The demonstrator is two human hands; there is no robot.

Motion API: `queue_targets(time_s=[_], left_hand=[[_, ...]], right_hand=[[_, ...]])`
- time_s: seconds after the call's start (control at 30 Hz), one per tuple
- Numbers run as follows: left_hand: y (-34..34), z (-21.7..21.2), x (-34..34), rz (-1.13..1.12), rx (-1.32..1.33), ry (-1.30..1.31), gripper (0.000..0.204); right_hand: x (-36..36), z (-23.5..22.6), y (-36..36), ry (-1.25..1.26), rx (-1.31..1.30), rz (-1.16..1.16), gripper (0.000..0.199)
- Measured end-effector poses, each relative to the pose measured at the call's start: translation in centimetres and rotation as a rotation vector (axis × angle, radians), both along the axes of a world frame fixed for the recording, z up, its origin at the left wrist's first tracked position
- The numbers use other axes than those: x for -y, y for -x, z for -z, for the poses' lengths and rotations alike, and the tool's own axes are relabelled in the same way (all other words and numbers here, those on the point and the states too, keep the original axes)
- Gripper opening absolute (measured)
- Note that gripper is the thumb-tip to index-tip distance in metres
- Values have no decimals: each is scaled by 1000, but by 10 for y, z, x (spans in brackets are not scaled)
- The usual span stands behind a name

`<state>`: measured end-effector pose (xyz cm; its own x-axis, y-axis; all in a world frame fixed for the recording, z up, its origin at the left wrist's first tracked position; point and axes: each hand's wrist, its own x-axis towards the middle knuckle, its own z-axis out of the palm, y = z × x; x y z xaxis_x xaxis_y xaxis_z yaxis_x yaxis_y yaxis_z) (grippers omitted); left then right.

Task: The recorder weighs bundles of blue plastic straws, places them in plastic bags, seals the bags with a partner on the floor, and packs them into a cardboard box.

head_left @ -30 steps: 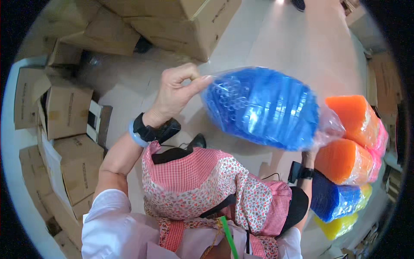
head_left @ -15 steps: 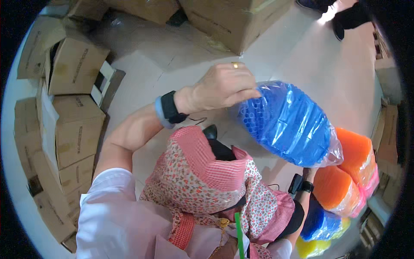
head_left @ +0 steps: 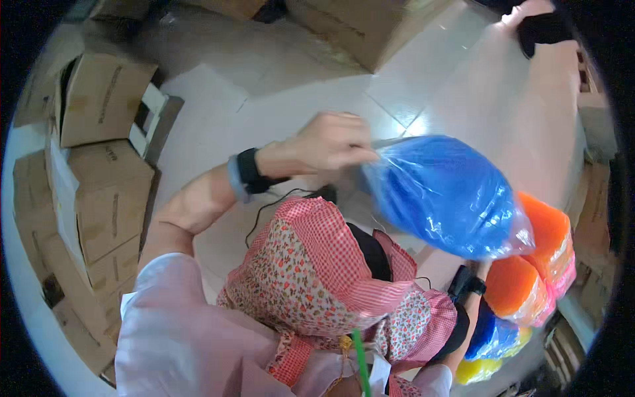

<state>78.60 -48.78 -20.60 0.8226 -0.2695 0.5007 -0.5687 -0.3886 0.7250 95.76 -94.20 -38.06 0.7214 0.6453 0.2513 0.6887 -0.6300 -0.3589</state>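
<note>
My left hand (head_left: 340,142) is closed on the gathered end of a clear plastic bag (head_left: 450,198). Bright blue contents fill the bag, which hangs stretched out to the right; motion blur hides what they are. Under the bag's right end comes my right forearm, with a black band on the wrist, but most of my right hand (head_left: 480,268) is hidden behind the bag. Close beside it are orange bundles (head_left: 516,288) in clear wrap, with pink wrapping at their side. Below these lie a wrapped blue bundle (head_left: 493,337) and a yellow one (head_left: 479,372).
Cardboard boxes (head_left: 112,198) stand stacked along the left, and a large carton (head_left: 344,30) is at the far side. Another person's dark shoe and leg (head_left: 542,33) show at the far right. More cartons (head_left: 592,205) line the right edge. Pale floor tiles (head_left: 258,106) lie between.
My left hand has moved slightly left and down, drawing the bag's end out into a gathered neck. The bag's blue contents appear smoother and more blurred.
</note>
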Motion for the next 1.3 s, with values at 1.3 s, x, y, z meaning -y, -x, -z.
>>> queue_targets(time_s=[1.3], left_hand=[[8,-25,-10,-459,-34,95,4]], right_hand=[[1,-98,65,-803,-625,534,25]])
